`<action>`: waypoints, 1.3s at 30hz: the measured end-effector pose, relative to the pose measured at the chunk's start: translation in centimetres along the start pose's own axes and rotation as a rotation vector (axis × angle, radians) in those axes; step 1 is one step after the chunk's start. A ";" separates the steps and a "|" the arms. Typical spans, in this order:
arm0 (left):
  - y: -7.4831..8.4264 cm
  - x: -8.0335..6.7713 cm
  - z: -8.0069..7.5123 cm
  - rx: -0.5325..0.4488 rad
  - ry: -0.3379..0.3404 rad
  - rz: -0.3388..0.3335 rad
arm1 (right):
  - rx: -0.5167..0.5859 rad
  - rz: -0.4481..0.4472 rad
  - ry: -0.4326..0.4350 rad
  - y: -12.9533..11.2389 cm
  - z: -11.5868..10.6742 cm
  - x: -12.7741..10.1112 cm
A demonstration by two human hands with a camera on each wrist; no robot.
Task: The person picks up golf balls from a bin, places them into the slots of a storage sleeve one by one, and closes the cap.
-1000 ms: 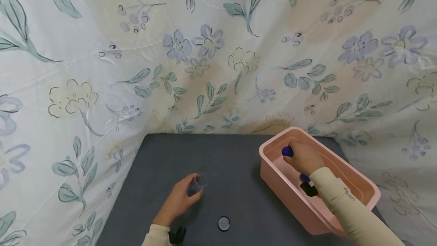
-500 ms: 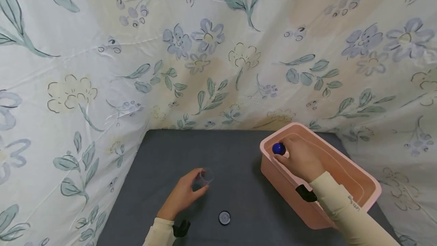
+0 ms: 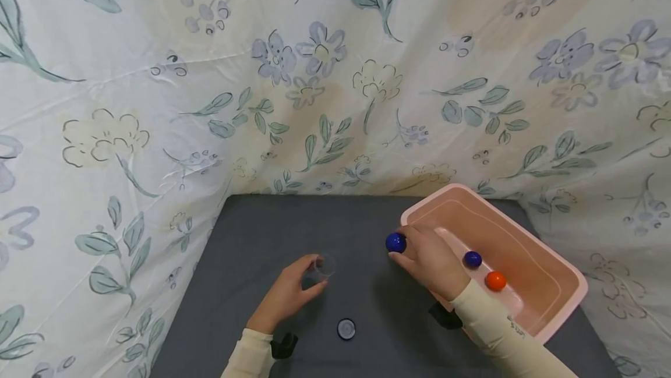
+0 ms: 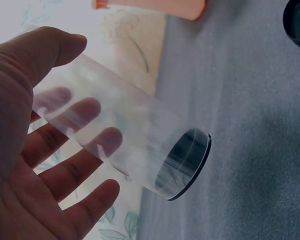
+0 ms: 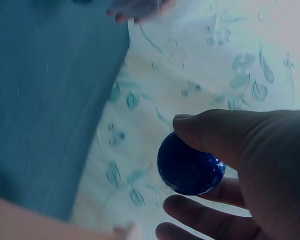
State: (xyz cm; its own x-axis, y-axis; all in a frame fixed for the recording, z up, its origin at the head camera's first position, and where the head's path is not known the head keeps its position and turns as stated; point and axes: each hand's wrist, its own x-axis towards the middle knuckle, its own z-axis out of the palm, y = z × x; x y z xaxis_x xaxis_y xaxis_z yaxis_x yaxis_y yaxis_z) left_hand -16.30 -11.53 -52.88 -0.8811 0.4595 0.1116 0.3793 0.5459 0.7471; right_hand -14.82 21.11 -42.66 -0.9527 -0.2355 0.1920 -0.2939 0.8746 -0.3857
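Observation:
A clear plastic tube (image 4: 125,115) with a dark base is held by my left hand (image 3: 285,293), thumb on one side and fingers on the other. In the left wrist view it tilts, its dark end away from the palm. My right hand (image 3: 432,258) pinches a glossy blue ball (image 3: 395,243) between thumb and fingers, just past the left rim of the pink bin (image 3: 563,302). Inside that bin lie another blue ball (image 3: 473,259) and an orange ball (image 3: 495,281). On the table in front of me is a round dark cap (image 3: 346,329).
The dark grey table (image 3: 293,221) carries the bin at its right side. A floral cloth (image 3: 325,75) hangs behind the table and along both sides. The right forearm passes over the bin's near wall.
My right hand has lifted the blue ball out of the bin and carried it left past the rim. The bin's other balls now show. My left hand with the tube has shifted slightly right.

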 end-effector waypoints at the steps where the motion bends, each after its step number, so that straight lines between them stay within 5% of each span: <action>1: 0.0 0.0 0.0 0.002 -0.005 0.005 | 0.011 0.001 0.000 -0.5 0.5 -0.1; 9: 0.5 -0.5 -0.2 0.033 -0.022 0.008 | 0.032 -0.018 0.025 -3.5 3.4 -0.4; 22: 0.8 -0.3 0.2 0.053 -0.024 0.032 | 0.186 -0.064 0.075 -5.9 4.8 -0.5; 39: 1.3 1.0 1.1 0.048 -0.044 0.022 | 0.314 -0.128 0.015 -5.5 6.9 0.4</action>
State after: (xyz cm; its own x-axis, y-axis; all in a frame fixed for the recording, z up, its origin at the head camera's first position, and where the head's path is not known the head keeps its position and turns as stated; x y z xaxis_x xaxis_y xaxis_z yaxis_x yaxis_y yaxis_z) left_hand -16.39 -9.55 -52.50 -0.8598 0.5011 0.0981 0.4122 0.5678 0.7125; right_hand -14.07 13.26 -46.67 -0.9059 -0.3268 0.2694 -0.4229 0.6642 -0.6164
